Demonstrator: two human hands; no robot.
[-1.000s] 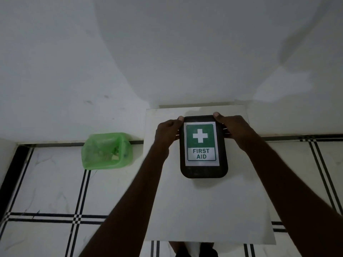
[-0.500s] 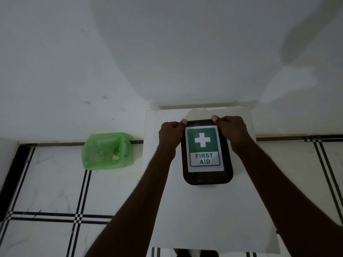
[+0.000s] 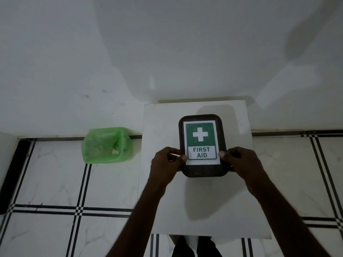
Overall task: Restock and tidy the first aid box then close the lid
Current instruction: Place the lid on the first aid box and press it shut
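My first aid box [image 3: 203, 171], dark scuffed plastic under a matt paper label [image 3: 202, 143], on a smooth white desk [image 3: 161, 127] (glossy marbled floor tiles [image 3: 55, 173]; translucent green plastic basket [image 3: 106, 145]).

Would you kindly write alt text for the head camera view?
Both hands, left hand and right hand, grip the near end of a closed dark first aid box on a white table; a green bin sits on the tiled floor.

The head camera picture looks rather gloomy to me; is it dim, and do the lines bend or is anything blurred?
In the head view the light is dim and greenish; soft shadows fall on the wall and on the white table behind the first aid box. The floor lines bow toward the edges, a wide-angle effect. The label reads sharply, no glare; the left hand and right hand look dark but not blurred.
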